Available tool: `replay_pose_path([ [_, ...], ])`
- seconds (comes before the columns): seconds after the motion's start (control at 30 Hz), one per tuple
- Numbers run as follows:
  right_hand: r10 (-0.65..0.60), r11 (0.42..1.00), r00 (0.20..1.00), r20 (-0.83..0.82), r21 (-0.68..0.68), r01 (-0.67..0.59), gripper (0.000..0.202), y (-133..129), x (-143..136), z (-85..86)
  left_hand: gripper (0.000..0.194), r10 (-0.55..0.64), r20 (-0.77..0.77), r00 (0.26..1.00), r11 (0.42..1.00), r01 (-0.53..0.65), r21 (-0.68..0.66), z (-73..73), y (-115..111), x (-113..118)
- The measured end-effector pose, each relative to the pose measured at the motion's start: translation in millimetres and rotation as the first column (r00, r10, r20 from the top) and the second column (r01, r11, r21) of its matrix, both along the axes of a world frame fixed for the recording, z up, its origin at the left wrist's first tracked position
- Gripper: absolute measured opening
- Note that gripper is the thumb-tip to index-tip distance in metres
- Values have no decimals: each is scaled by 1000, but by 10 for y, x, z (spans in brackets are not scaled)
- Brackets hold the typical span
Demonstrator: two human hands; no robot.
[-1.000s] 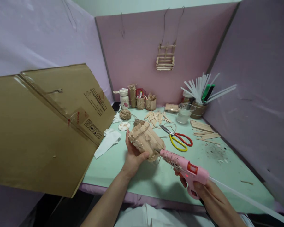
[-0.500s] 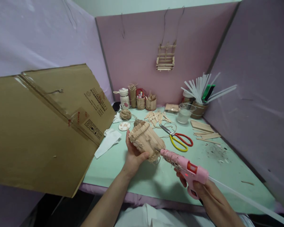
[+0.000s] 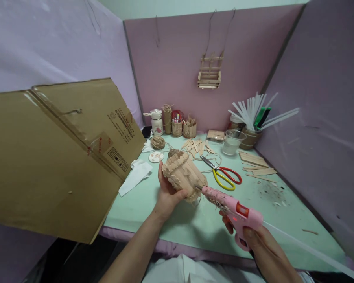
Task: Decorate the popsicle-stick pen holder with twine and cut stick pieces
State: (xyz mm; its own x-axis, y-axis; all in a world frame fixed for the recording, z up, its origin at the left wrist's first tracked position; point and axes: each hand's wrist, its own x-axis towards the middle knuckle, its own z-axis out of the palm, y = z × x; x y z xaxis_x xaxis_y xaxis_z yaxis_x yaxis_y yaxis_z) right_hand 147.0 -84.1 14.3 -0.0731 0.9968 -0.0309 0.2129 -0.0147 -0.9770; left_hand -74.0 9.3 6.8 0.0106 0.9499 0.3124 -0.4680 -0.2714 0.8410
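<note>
A small craft piece of wooden sticks (image 3: 184, 175), edged with scalloped bits, is tilted above the table. My left hand (image 3: 168, 196) grips it from the left and below, thumb across its front. In my right hand (image 3: 253, 239) is a pink glue gun (image 3: 233, 206), its nozzle at the lower right part of the wooden face. Whether the tip touches the wood I cannot tell. A long white glue stick (image 3: 309, 249) extends from the gun's back end. Behind the craft, a ball of twine (image 3: 157, 142) rests near a round white disc (image 3: 156, 157).
Scissors (image 3: 225, 178) with red and yellow handles lie right of the craft. Loose sticks (image 3: 196, 147), a clear cup (image 3: 233, 143) and a pot of glue sticks (image 3: 249, 137) stand farther back. A large cardboard sheet (image 3: 56, 157) leans at the left.
The whole view has shifted slightly, so things appear a little farther right. Both hands keep their holds, and the nozzle stays by the same part of the craft.
</note>
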Motion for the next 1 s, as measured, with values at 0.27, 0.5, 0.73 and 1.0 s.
replay_pose_path([
  [0.27, -28, 1000, 999, -23, 2, 28, 59, -19, -78, 98, 110, -7, -42, 999, 1000, 8, 27, -62, 29, -14],
  [0.5, -81, 997, 996, 41, 4, 81, 55, -45, -77, 112, 108, -11, -35, 999, 999, 12, 33, -54, 19, -6],
  [0.73, -123, 992, 992, -33, 2, 123, 55, -52, -125, 100, 111, -5, -33, 999, 1000, 6, 23, -35, 17, -7],
  [1.0, -16, 998, 1000, 2, -65, 16, 56, 9, 11, -18, 115, -4, -33, 999, 1000, 5, 13, -18, 12, -5],
])
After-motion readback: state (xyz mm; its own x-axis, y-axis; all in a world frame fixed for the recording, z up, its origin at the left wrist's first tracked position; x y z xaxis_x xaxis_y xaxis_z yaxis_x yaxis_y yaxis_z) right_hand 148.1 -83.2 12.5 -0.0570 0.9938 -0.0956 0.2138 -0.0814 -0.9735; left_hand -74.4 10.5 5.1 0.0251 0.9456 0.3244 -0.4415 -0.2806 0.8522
